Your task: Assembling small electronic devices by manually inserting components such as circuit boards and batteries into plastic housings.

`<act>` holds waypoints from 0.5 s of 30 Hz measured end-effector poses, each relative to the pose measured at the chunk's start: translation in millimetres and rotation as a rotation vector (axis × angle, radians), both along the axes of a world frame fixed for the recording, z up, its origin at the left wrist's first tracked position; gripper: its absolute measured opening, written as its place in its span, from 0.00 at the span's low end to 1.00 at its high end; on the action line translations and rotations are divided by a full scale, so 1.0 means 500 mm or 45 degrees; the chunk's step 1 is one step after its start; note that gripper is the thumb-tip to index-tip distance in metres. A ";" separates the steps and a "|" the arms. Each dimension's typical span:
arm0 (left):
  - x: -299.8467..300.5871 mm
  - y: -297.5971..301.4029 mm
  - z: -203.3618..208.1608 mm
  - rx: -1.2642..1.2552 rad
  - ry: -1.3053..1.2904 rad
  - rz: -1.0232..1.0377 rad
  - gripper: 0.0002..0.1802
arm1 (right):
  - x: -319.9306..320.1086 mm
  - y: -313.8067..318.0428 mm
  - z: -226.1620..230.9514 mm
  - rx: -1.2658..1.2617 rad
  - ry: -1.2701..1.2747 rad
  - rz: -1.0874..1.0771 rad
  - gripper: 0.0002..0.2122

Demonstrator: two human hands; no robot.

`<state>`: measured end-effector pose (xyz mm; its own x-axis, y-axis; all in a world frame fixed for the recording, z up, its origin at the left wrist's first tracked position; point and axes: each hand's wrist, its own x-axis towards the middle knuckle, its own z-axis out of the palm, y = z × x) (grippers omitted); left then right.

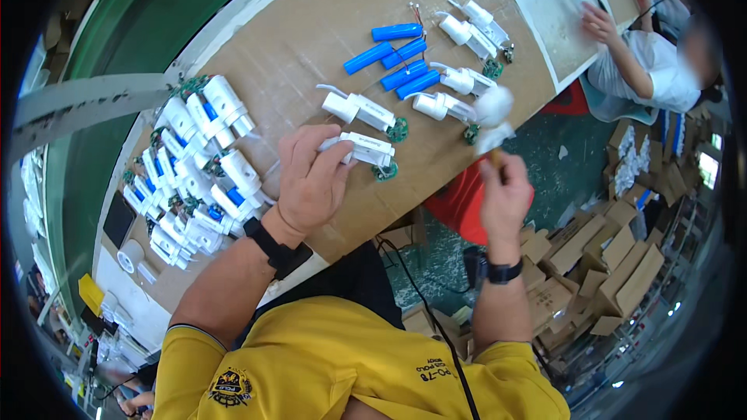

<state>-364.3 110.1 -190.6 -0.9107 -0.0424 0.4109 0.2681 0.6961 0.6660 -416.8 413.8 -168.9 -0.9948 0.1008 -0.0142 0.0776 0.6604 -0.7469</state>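
Note:
My left hand (311, 179) is closed round the end of a white plastic housing (367, 149), from which a green circuit board (384, 171) sticks out at the right. Just beyond lies a similar white housing (366, 110) with a white lead and its own green board (398, 130). To the right, my right hand (506, 190) grips a small stick, its tan part just showing above the fingers, with a blurred white clump (493, 109) at the top. What the clump is made of, I cannot tell. It partly covers another white housing (442, 106).
Several blue battery packs (406, 74) and more white housings (467, 35) lie farther off. At left is a heap of housings (198, 163) near a white tape roll (131, 257). A red stool (463, 202) and open cartons (599, 264) stand beyond the table edge. A co-worker (642, 70) sits far right.

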 end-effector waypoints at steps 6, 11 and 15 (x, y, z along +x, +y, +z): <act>0.112 -0.005 0.012 0.774 -0.557 0.169 0.24 | 0.087 -0.095 -0.011 0.293 0.070 0.256 0.10; 0.148 -0.013 0.011 1.293 -0.533 0.200 0.20 | 0.106 -0.155 0.001 0.298 0.177 0.293 0.09; 0.171 -0.032 0.000 1.596 -0.592 0.073 0.19 | 0.124 -0.179 -0.005 0.248 0.111 0.574 0.09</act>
<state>-278.8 93.9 -190.5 -0.9388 -0.2027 -0.2786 -0.1651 -0.4453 0.8800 -354.7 324.5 -171.2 -0.9367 -0.3470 0.0470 -0.3048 0.7418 -0.5974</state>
